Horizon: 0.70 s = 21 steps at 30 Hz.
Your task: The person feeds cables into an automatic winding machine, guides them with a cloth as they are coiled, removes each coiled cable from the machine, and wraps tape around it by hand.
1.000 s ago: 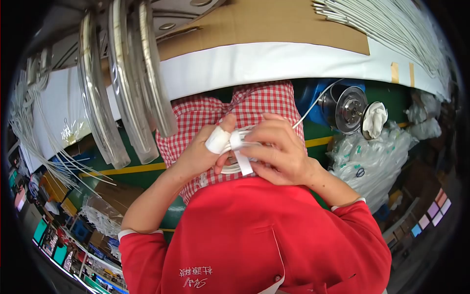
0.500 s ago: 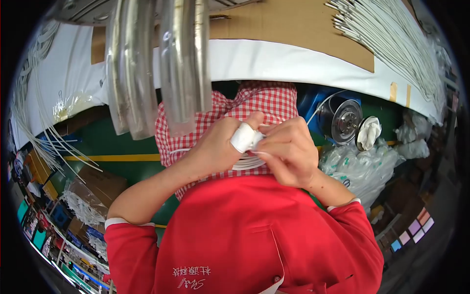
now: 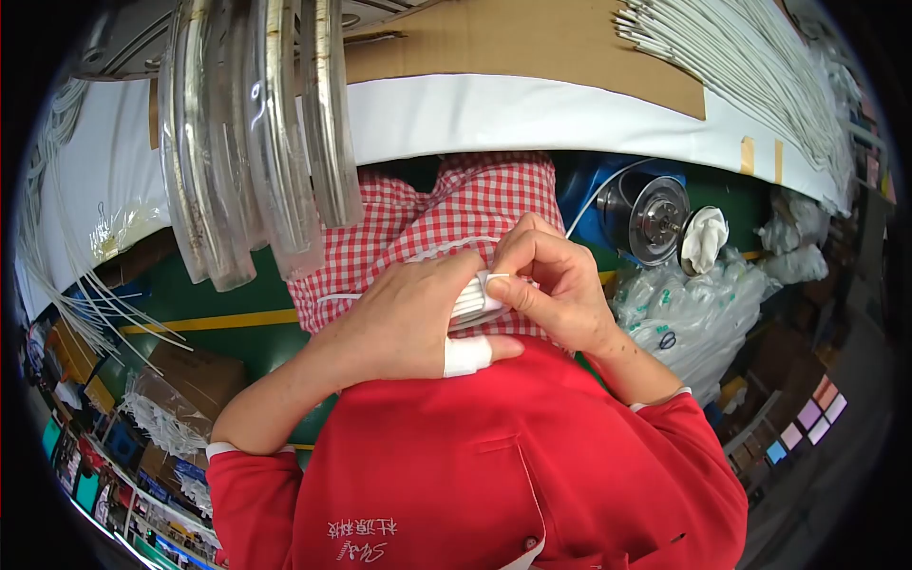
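A coil of white cable [image 3: 467,306] rests over the lap, with my left hand [image 3: 399,309] closed around its left side. The left thumb carries a white wrap [image 3: 465,357] and stretches out below the coil. At the coil's right side, my right hand [image 3: 560,285] pinches a small white strip [image 3: 492,288] between thumb and forefinger, against the cable. The strip's kind is not clear. Part of the coil is hidden behind the left fingers. Beneath both hands lies a red-and-white checked cloth [image 3: 399,228] covering the legs.
Clear plastic-covered metal tubes [image 3: 275,142] hang close at upper left. White cables [image 3: 731,76] lie on the table [image 3: 475,109] at upper right, others [image 3: 76,256] hang at left. A metal reel [image 3: 657,220] and plastic bags [image 3: 693,304] stand at right.
My left thumb has swung down, away from the coil, exposing more of the cable. The right hand has shifted slightly left and now pinches the white strip. The whole view has shifted a little.
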{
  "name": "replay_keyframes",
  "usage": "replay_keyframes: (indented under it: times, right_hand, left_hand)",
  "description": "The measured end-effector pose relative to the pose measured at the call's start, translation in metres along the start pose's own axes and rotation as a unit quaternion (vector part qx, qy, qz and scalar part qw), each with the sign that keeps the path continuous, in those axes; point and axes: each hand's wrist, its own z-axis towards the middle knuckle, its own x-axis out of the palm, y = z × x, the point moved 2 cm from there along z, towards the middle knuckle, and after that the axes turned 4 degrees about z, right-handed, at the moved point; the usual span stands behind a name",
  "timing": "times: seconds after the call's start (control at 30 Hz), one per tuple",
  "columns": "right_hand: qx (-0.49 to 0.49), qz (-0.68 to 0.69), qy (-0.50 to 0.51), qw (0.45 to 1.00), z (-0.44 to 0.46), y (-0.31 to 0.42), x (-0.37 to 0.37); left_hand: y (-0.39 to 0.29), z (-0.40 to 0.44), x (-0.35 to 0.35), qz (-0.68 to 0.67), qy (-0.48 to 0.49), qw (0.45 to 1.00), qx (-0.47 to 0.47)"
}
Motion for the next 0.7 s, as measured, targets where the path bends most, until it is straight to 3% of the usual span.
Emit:
replay_keyframes:
  times: [0.1, 0.13, 0.2, 0.33, 0.43, 0.57, 0.7]
  right_hand:
    - [0.003, -0.030, -0.051, 0.998, 0.002, -0.002, 0.001]
    - [-0.113, -0.171, -0.054, 0.977, 0.003, 0.006, 0.003]
    - [-0.332, -0.426, -0.054, 0.840, 0.000, 0.019, 0.011]
    - [-0.360, -0.469, -0.040, 0.805, -0.006, 0.001, 0.026]
    - [-0.363, -0.442, -0.037, 0.819, -0.005, 0.005, 0.023]
    - [-0.323, -0.337, -0.062, 0.882, -0.003, 0.013, 0.011]
    - [-0.236, -0.238, -0.084, 0.939, 0.000, 0.008, 0.007]
  left_hand:
    - [0.003, 0.001, 0.000, 0.005, -0.019, 1.000, -0.020]
    - [0.008, 0.004, 0.004, 0.015, -0.040, 0.999, -0.026]
    - [0.015, 0.010, 0.007, -0.003, -0.067, 0.996, -0.054]
    - [0.032, 0.022, 0.008, -0.015, -0.085, 0.995, -0.055]
    - [0.027, 0.023, 0.010, -0.006, -0.100, 0.995, -0.022]
    - [0.014, 0.019, 0.005, 0.056, -0.050, 0.997, -0.020]
    - [0.007, 0.013, 0.005, 0.065, -0.066, 0.996, 0.008]
